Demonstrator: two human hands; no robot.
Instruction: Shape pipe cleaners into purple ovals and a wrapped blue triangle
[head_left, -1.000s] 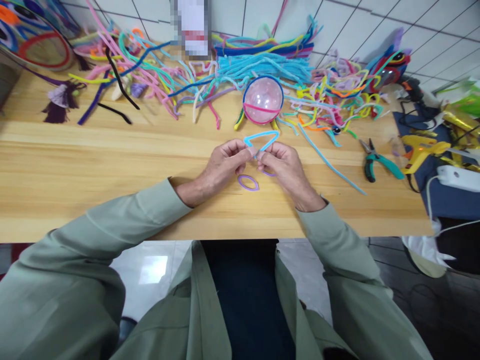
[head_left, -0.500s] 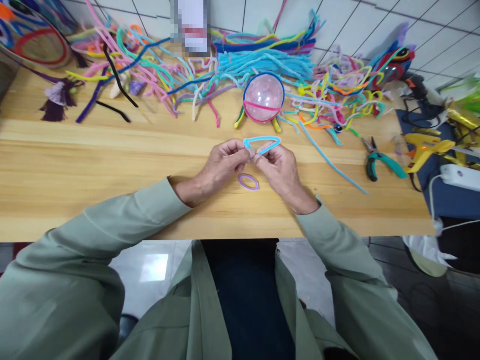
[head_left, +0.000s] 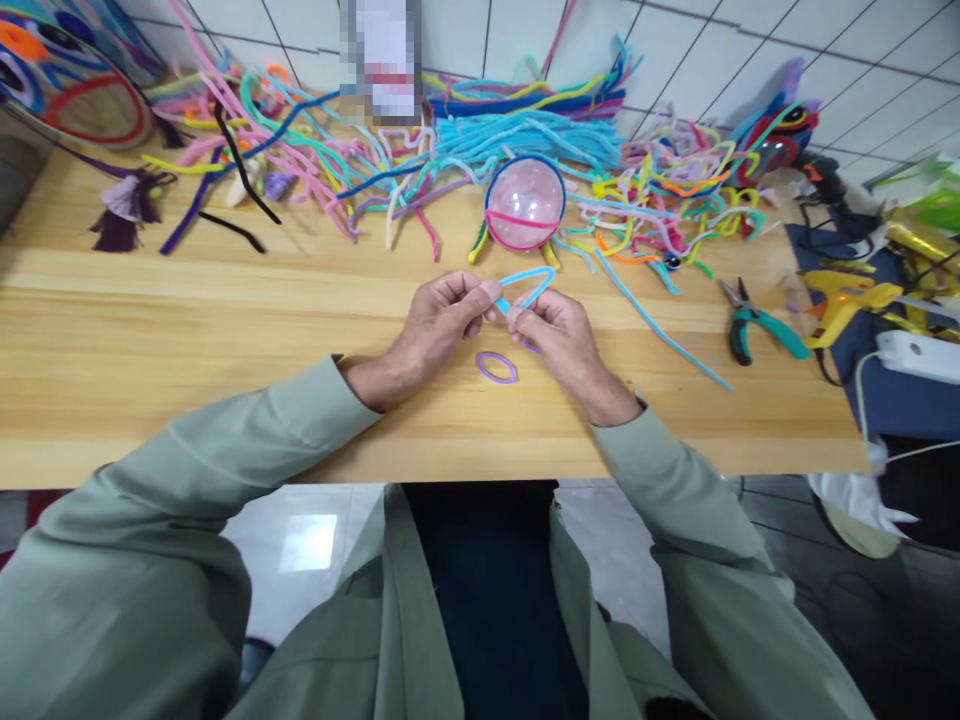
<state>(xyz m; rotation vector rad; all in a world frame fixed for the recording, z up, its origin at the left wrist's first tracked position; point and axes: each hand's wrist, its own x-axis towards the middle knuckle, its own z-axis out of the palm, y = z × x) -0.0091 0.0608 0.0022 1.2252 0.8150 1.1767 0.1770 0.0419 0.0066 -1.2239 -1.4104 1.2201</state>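
Near the middle of the front edge of the tabletop (head_left: 225, 330), a purple loop (head_left: 496, 380) lies flat, its long axis running roughly left to right, just on the near side of the hands. A second purple piece (head_left: 532, 346) shows partly beneath the right hand (head_left: 559, 335). Beyond the loop, the left hand (head_left: 450, 315) and right hand almost meet, thumbs and fingertips pinching the two ends of a bent blue strip (head_left: 527, 274). The strip forms a narrow wedge above the tabletop; its long axis slants toward the far right corner, with the bend pointing that way, nearer the right hand. Farther right lie a straight blue stem (head_left: 664, 335) and pliers (head_left: 757, 325). Past the hands stands a clear ball (head_left: 525, 203), then bundled blue stems (head_left: 525, 138) along the far edge.
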